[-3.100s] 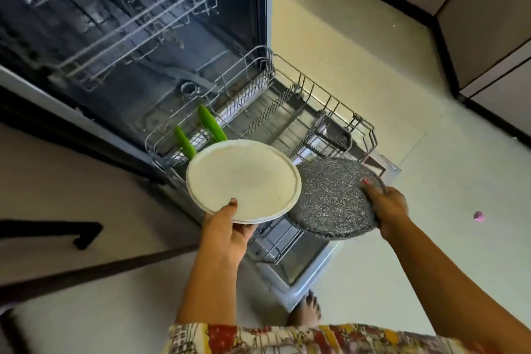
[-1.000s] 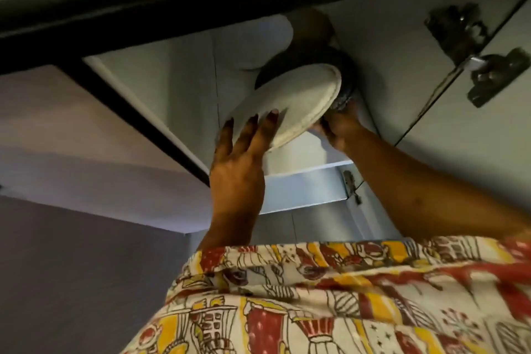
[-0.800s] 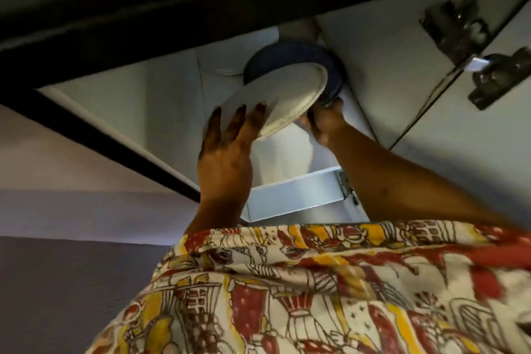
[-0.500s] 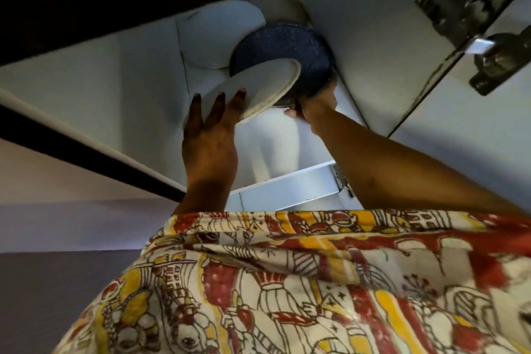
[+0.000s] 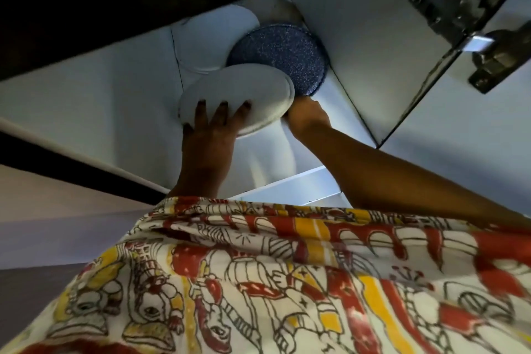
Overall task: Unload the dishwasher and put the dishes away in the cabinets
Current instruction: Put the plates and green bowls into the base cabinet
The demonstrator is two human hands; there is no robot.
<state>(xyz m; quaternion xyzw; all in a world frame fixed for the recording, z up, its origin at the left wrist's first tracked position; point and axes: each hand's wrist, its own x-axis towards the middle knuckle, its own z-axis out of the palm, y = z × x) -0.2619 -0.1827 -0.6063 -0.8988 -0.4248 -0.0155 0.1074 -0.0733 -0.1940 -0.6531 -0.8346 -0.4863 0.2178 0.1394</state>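
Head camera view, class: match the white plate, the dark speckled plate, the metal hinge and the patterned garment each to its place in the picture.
Things:
1 white plate
2 dark speckled plate
3 metal hinge
4 patterned garment

Places:
A upper right, by the cabinet door
B across the bottom of the picture
C on the spread fingers of the left hand
D partly behind the white plate, deeper in the cabinet

Pairs: 1-C; 2-D; 3-A; 4-B

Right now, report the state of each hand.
Left hand: open, straight fingers carrying the round white plate from below.
Right hand: cannot be told; its fingers are hidden behind that plate, under the dark speckled round plate.
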